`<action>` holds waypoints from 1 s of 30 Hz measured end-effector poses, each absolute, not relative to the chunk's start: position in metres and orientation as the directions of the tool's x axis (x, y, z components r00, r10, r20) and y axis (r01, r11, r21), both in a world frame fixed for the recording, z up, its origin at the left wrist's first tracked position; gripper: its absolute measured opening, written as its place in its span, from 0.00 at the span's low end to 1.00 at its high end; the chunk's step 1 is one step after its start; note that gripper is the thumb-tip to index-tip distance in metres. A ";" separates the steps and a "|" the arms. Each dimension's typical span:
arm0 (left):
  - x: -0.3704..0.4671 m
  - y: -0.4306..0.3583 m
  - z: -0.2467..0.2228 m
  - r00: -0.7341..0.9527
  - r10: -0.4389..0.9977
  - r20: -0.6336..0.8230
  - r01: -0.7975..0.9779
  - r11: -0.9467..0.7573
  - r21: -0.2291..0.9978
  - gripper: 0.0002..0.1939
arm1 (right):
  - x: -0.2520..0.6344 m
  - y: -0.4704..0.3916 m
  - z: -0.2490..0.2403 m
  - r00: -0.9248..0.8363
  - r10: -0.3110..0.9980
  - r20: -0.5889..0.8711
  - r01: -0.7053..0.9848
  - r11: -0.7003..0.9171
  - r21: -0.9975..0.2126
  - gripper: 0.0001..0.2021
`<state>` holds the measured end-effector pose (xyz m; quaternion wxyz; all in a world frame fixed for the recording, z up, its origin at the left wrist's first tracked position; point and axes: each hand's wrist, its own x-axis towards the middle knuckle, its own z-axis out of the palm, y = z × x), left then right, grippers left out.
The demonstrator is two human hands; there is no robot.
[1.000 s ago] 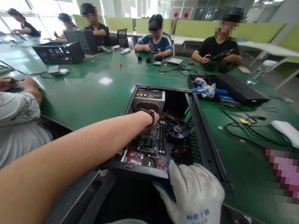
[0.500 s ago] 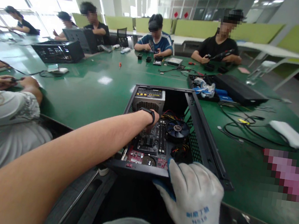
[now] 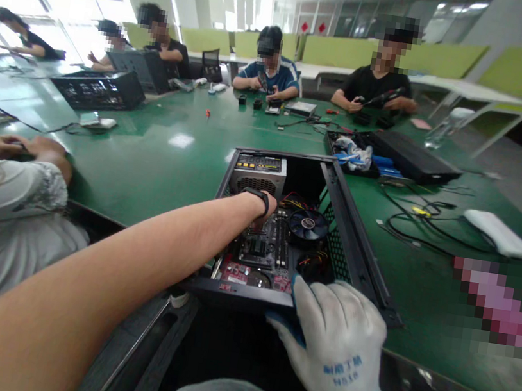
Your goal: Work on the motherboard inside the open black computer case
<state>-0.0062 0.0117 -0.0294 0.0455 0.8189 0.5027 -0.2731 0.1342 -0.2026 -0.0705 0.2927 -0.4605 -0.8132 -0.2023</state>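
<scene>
The open computer case [image 3: 361,261] lay at the table's near edge, its frame bounding the left hand's [image 3: 266,208] room to move. The gloved right hand [image 3: 339,329] gripped the near rim; the left reached inside, its fingers hidden, so their grip could not be told. The green table [image 3: 157,174] extended beyond the case's left side in a bright room with windows at left. The power supply [image 3: 261,173] stood just beyond the left hand, the fan [image 3: 308,225] to its right. Black cables [image 3: 400,225] curled right of the case.
</scene>
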 end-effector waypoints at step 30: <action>-0.011 0.018 -0.042 0.374 0.793 -0.480 0.853 -0.497 -0.156 0.21 | 0.134 -0.205 -0.069 -0.396 0.681 0.616 0.879 0.475 0.040 0.21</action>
